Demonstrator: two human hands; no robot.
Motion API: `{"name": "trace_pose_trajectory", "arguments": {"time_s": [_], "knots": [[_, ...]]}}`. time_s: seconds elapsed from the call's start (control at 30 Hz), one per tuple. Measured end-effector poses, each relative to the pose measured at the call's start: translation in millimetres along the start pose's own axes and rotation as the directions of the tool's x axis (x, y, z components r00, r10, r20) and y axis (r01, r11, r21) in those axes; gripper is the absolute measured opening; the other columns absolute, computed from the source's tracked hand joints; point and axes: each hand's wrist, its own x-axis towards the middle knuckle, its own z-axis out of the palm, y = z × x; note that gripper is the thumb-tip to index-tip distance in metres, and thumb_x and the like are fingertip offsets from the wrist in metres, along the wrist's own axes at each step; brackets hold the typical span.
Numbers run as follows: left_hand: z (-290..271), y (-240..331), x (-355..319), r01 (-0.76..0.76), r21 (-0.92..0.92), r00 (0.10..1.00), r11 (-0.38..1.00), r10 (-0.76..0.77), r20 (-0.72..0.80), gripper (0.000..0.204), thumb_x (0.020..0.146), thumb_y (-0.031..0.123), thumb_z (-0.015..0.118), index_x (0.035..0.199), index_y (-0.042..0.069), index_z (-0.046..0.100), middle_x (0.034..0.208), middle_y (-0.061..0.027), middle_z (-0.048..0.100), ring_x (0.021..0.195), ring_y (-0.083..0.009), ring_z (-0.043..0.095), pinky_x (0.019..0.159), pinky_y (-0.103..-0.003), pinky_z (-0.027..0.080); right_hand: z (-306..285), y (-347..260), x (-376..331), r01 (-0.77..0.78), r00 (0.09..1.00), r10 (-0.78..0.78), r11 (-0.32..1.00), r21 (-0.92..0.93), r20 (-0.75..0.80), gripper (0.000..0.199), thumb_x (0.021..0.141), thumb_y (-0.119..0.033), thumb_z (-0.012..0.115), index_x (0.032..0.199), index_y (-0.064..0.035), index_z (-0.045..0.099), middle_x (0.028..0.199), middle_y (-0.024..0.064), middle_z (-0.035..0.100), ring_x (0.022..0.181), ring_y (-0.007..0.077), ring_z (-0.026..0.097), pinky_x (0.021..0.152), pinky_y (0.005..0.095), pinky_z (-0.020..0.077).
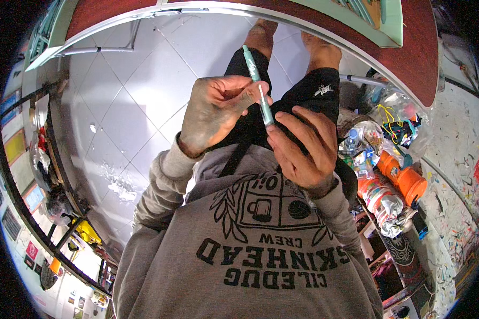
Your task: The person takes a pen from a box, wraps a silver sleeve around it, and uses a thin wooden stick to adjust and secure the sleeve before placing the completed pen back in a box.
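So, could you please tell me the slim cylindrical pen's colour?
The slim cylindrical pen is pale mint green, best seen in the head view.

The person is wearing a grey sweatshirt (pixel 159 260) with close-fitting cuffs (pixel 189 149). Its front is bearing a black crest (pixel 279 204) flanked by leaves (pixel 229 212), plus block lettering (pixel 282 259). Black shorts (pixel 303 101) are displaying a white marking (pixel 323 90) on the right leg.
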Motion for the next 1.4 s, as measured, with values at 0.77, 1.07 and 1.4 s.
{"name": "trace_pose_trajectory", "arguments": {"time_s": [0.77,1.07,1.4], "knots": [[13,11,-11,0.145,0.043,0.978,0.988,-0.15,0.146,0.015,0.087,0.019,0.069,0.081,0.005,0.073,0.075,0.0019,0.068,0.064,-0.0035,0.053,0.058,-0.022,0.041,-5,14,31,-0.567,0.767,0.509,0.251,0.785,0.391,0.012,0.092,-0.008,0.065,0.101,-0.0018,0.06,0.091,0.0017,0.057,0.084,0.0088,0.057,0.078,0.0231,0.0454],[16,15,-9,0.278,0.026,0.943,0.96,-0.278,0.182,0.026,0.088,0.03,0.069,0.087,0.004,0.073,0.076,0.0004,0.068,0.064,-0.0045,0.054,0.055,-0.022,0.04,-10,24,28,-0.578,0.767,0.455,0.184,0.795,0.453,0.014,0.092,-0.011,0.068,0.1,-0.0015,0.06,0.092,0.0018,0.057,0.086,0.0082,0.056,0.077,0.0217,0.0443],[12,3,-7,0.324,-0.061,0.927,0.944,-0.304,0.219,0.035,0.086,0.034,0.072,0.095,0.001,0.072,0.082,-0.0022,0.071,0.066,-0.005,0.06,0.053,-0.019,0.042,-22,30,30,-0.56,0.827,0.328,0.406,0.722,0.457,0.011,0.091,-0.01,0.069,0.098,-0.0029,0.063,0.091,0.003,0.059,0.085,0.0092,0.057,0.074,0.0228,0.0453]]}}
